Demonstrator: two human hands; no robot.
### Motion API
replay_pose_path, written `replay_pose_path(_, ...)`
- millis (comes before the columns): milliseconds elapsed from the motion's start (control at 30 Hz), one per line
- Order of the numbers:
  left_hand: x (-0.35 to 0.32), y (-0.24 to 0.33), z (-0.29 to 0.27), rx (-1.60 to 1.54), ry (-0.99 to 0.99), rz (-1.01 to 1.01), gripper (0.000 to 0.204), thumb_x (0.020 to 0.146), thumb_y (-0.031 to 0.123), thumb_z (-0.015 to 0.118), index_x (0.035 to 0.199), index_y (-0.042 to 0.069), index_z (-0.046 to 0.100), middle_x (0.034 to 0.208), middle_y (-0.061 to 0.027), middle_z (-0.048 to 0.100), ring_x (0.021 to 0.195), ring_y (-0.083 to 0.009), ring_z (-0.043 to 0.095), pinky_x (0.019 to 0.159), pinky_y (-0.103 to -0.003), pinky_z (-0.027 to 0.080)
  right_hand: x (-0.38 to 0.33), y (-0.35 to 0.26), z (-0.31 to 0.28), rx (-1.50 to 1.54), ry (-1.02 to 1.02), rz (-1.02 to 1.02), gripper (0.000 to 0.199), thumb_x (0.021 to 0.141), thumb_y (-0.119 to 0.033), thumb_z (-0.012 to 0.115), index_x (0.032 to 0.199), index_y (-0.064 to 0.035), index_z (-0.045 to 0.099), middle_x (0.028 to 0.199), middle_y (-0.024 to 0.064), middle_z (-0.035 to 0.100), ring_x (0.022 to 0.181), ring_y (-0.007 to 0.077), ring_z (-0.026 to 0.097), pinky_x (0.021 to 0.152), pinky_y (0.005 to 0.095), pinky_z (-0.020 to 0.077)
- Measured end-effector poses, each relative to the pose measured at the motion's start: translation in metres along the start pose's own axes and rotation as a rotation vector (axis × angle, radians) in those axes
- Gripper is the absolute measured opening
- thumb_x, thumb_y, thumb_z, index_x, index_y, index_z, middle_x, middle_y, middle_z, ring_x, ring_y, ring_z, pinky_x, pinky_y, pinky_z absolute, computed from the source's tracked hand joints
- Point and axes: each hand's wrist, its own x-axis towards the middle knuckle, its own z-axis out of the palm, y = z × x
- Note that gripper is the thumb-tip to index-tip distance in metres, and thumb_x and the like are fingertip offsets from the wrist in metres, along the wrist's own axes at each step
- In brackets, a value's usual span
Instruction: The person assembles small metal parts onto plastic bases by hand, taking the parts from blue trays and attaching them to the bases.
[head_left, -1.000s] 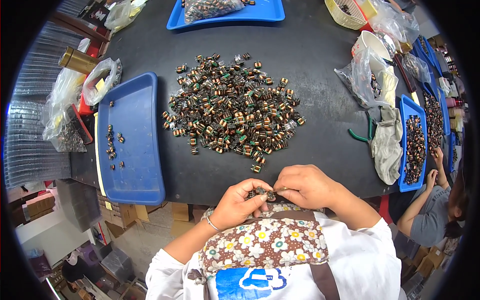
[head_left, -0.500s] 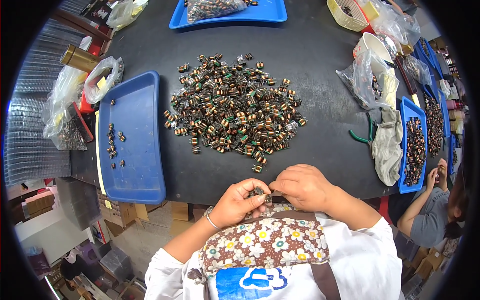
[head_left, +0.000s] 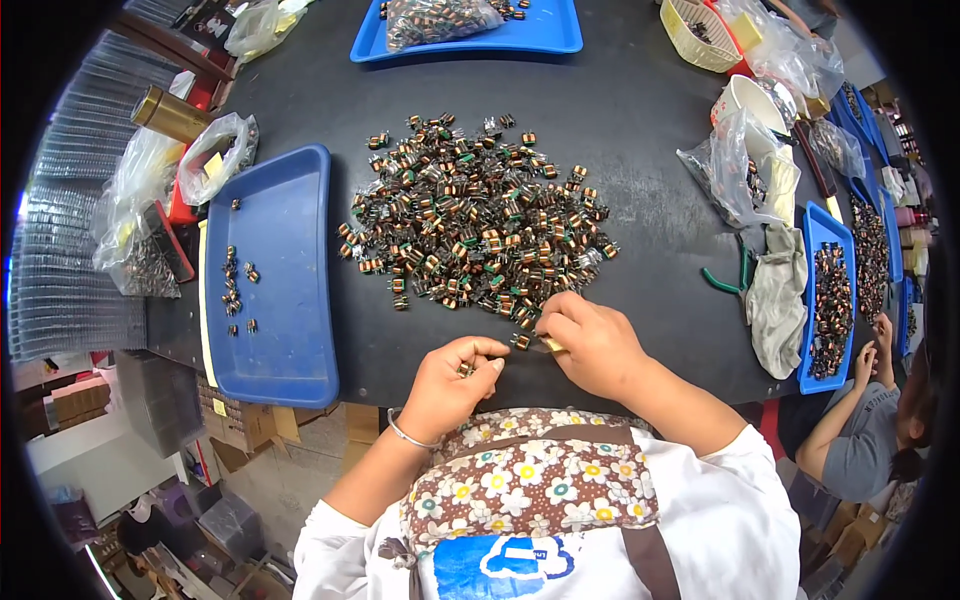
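My left hand (head_left: 447,390) is above the table's near edge, fingers curled around a small copper-wound coil (head_left: 466,369); whether more coils are inside is hidden. To its right, my right hand (head_left: 598,350) reaches to the near edge of a big heap of coils (head_left: 470,220). Its fingers are bent together and point down, hiding what they pinch. A small yellowish piece (head_left: 552,344) shows under those fingers. One loose coil (head_left: 520,341) lies between the two hands, just below the heap. The coils have copper windings, dark cores and some green parts.
Left of the heap lies a blue tray (head_left: 325,290) with several coils in it. Another blue tray (head_left: 480,52) with a bagged load stands at the back. Green-handled pliers (head_left: 722,283), a grey cloth (head_left: 778,305) and a filled tray (head_left: 848,300) are at right. A co-worker (head_left: 850,430) sits beyond.
Both hands have come apart and moved forward from near my apron. The right hand has gone up to the heap's near edge; the left is now over the table edge, still closed.
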Motion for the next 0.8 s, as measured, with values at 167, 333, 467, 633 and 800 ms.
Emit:
replay_pose_path(167,0.007,0.005,0.013,0.829,0.185,0.426,0.027,0.079,0.005,0.063,0.105,0.003,0.063,0.065,-0.0087,0.06,0.053,-0.0187,0.057,0.053,-0.026,0.046,-0.011,0.002,-0.005,0.012,0.011,-0.094,0.02,0.064,-0.003,0.067,0.08,-0.0088,0.057,0.089,0.0035,0.061,0.078,0.0236,0.061,0.063,0.0353,0.0509)
replay_pose_path(333,0.017,0.003,0.029,1.08,0.224,0.596,0.022,0.075,0.009,0.066,0.097,0.007,0.065,0.066,-0.0101,0.06,0.061,-0.0266,0.059,0.056,-0.035,0.048,-0.018,0.008,-0.003,0.068,-0.022,-0.007,0.019,0.064,-0.003,0.068,0.079,-0.0073,0.058,0.087,0.0054,0.062,0.077,0.0246,0.061,0.063,0.0346,0.0506)
replay_pose_path(467,0.02,-0.001,0.036,1.099,0.178,0.669,0.017,0.074,0.01,0.065,0.091,0.011,0.061,0.067,-0.0071,0.056,0.065,-0.0254,0.058,0.056,-0.036,0.047,-0.025,0.005,-0.008,0.355,-0.032,0.267,0.019,0.068,-0.002,0.07,0.084,-0.0044,0.061,0.088,0.0077,0.062,0.075,0.021,0.061,0.064,0.0299,0.0494)
replay_pose_path(633,0.022,-0.003,0.042,1.172,0.093,0.696,0.017,0.075,0.009,0.064,0.09,0.011,0.055,0.068,-0.0068,0.052,0.067,-0.0257,0.057,0.057,-0.037,0.047,-0.039,0.016,-0.017,0.651,-0.036,0.412,0.018,0.071,-0.003,0.07,0.087,-0.0027,0.062,0.087,0.0052,0.061,0.076,0.0118,0.058,0.067,0.0251,0.0466)
replay_pose_path(800,0.023,0.004,0.042,0.918,0.037,0.655,0.024,0.075,0.005,0.066,0.094,0.005,0.051,0.078,-0.0104,0.057,0.067,-0.0272,0.059,0.059,-0.033,0.048,-0.044,0.019,-0.02,0.809,-0.062,0.551,0.015,0.073,-0.002,0.069,0.086,-0.002,0.061,0.088,0.0017,0.06,0.077,0.0068,0.053,0.07,0.0222,0.044)
